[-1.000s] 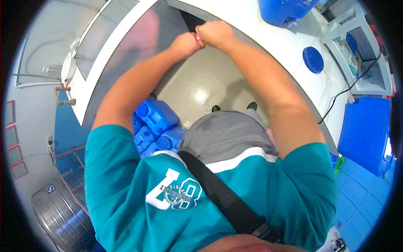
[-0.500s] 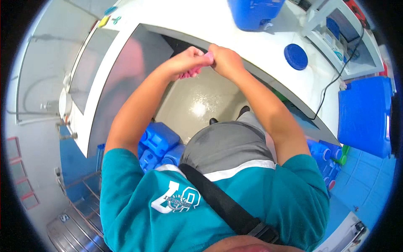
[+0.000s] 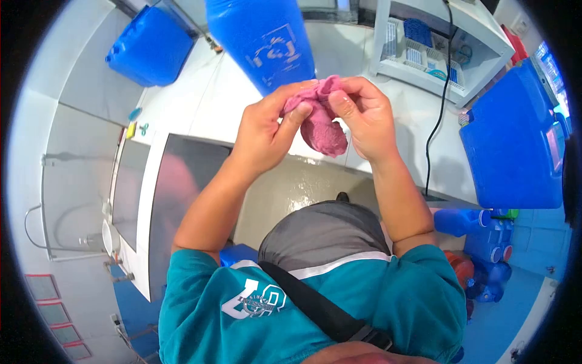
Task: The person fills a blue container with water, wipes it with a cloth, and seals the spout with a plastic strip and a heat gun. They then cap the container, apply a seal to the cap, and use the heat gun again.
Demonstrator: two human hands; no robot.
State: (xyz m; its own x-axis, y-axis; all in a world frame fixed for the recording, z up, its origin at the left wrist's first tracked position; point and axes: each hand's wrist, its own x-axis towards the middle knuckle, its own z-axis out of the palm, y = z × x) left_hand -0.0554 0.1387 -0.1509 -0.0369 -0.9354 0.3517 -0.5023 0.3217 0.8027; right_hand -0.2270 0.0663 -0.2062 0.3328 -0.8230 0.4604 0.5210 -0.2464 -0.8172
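A damp-looking pink cloth point(image 3: 324, 134) is gathered between my two hands, its lower end hanging in a rounded bunch. My left hand point(image 3: 267, 130) pinches its left side between thumb and fingers. On the other side, my right hand point(image 3: 371, 124) grips the upper right edge with the thumb in front. Both hands are raised near the front edge of the white counter point(image 3: 209, 115). Just beyond them stands a large blue water jug point(image 3: 257, 36) with a worn white print; its lower part is partly hidden by my left hand and the cloth.
Another blue jug point(image 3: 154, 48) is at the back left, and a blue container point(image 3: 515, 142) stands at the right. A white-framed cabinet point(image 3: 380, 36) holds baskets. A black cable point(image 3: 434, 130) runs down across the counter. More blue jugs point(image 3: 458, 221) lie below right.
The cloth was squeezed small in my closed hands and now hangs looser between them. My view has tilted up and shifted, bringing more jugs into sight.
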